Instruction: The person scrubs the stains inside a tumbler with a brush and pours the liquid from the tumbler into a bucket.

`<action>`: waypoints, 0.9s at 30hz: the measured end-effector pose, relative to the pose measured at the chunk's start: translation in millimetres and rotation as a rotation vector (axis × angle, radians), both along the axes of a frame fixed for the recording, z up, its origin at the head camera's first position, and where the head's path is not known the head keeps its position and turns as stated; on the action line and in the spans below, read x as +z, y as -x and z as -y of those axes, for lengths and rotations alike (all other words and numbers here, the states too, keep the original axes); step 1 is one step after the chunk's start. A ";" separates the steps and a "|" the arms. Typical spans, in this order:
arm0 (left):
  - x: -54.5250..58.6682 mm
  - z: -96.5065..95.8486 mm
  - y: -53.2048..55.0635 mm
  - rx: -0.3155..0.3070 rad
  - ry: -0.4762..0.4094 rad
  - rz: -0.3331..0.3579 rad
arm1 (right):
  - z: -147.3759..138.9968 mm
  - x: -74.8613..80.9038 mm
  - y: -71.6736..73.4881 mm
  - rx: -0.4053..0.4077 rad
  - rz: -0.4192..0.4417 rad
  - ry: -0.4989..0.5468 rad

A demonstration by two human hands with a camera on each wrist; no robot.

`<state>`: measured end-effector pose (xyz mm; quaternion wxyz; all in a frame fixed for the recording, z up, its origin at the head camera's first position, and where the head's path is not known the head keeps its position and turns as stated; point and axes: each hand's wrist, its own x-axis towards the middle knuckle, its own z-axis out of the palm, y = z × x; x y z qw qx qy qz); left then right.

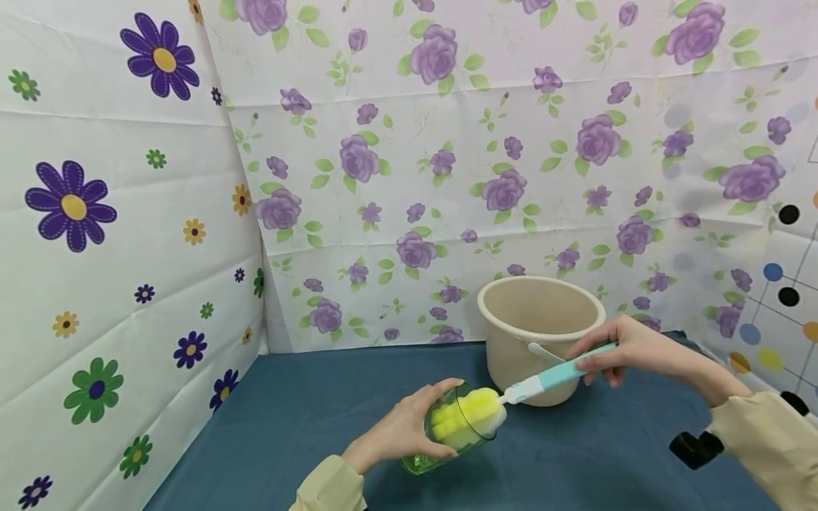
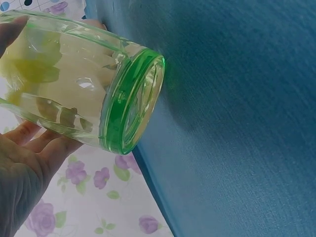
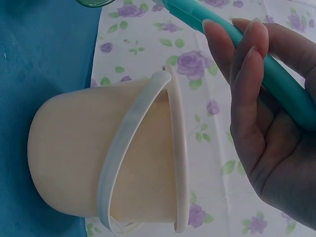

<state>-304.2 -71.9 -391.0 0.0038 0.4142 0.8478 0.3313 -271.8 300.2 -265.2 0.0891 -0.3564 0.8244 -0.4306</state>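
My left hand (image 1: 409,424) grips a clear green glass (image 1: 418,463), tilted with its mouth toward the right. In the left wrist view the glass (image 2: 84,86) shows its thick green base, and fingers curl round its side. My right hand (image 1: 629,348) holds the turquoise handle (image 1: 565,373) of a bottle brush. Its yellow and white sponge head (image 1: 469,415) sits partly inside the glass. In the right wrist view the fingers of the right hand (image 3: 266,98) wrap the turquoise handle (image 3: 289,91); the sponge head is out of that view.
A cream bucket (image 1: 511,355) with a pale handle (image 3: 126,143) stands upright behind the brush, close to the right hand. Blue cloth (image 1: 307,411) covers the table. Flowered sheets (image 1: 383,213) hang at the back and sides. A black object (image 1: 695,451) shows by the right sleeve.
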 end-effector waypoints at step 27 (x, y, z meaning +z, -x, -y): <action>1.6 -2.7 0.1 -0.016 0.021 0.022 | -5.3 -6.5 3.3 0.070 0.032 -0.039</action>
